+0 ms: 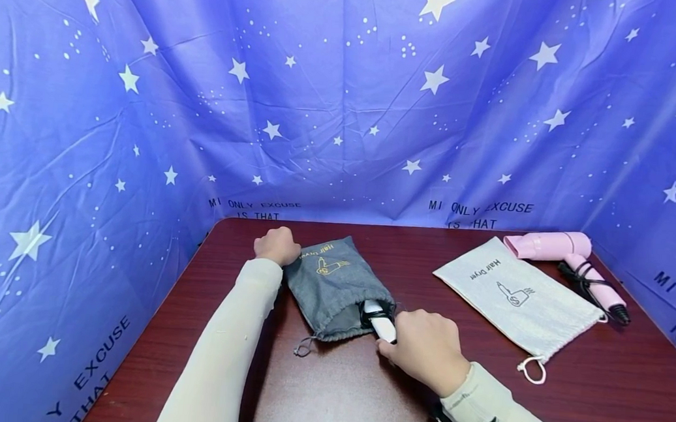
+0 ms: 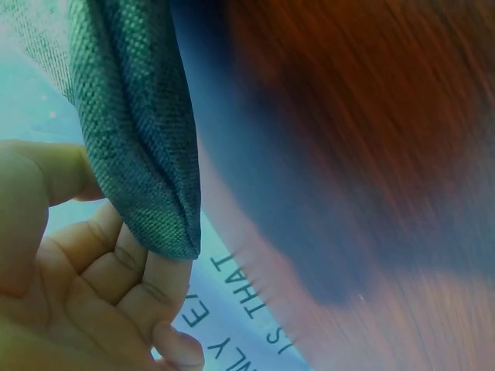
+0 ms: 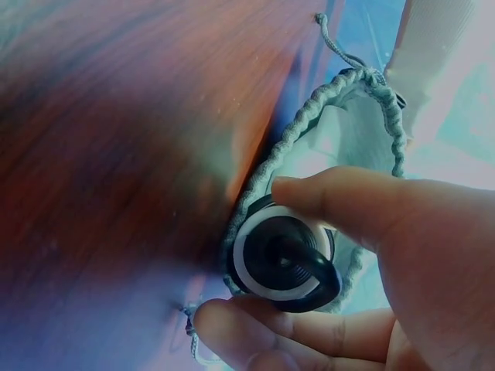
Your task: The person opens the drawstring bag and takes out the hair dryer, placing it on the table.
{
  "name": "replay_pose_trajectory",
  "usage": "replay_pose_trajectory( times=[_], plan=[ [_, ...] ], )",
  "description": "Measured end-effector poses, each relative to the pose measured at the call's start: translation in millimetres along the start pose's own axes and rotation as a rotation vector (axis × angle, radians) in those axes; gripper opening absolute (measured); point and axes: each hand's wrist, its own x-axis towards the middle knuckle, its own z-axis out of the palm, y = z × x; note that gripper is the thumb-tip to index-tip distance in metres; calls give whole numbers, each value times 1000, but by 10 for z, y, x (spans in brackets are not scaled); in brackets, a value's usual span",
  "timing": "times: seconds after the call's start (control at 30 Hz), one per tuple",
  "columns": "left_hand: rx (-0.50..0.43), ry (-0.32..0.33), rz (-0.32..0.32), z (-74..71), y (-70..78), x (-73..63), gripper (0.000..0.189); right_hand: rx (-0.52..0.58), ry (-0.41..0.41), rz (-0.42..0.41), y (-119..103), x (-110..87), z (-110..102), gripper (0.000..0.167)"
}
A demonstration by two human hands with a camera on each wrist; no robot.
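Note:
A grey drawstring bag (image 1: 341, 280) printed "Hair Dryer" is held a little over the table, its open mouth towards me. My left hand (image 1: 278, 245) pinches the bag's far left corner; in the left wrist view the cloth (image 2: 143, 154) lies between thumb and fingers. From the mouth sticks the white handle of a hair dryer (image 1: 384, 329), black cord wound round it. My right hand (image 1: 430, 348) grips that handle's end. The right wrist view shows the round black handle end (image 3: 271, 251) between thumb and fingers. The dryer's head is hidden inside the bag.
A white drawstring bag (image 1: 514, 298), also printed "Hair Dryer", lies flat on the right of the dark red table (image 1: 325, 393). Behind it lies a pink hair dryer (image 1: 553, 246) with a black cord. A blue star-patterned curtain (image 1: 334, 93) surrounds the back and sides.

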Motion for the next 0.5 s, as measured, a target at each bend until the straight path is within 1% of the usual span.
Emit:
replay_pose_trajectory(
  times=[0.23,0.5],
  plan=[
    [9,-13,1,-5,-8,-11,27,-1,-17,0,22,-16,-40,50],
    [8,-17,-6,-1,-8,-47,26,0,-27,-11,49,-83,-60,50]
  ],
)
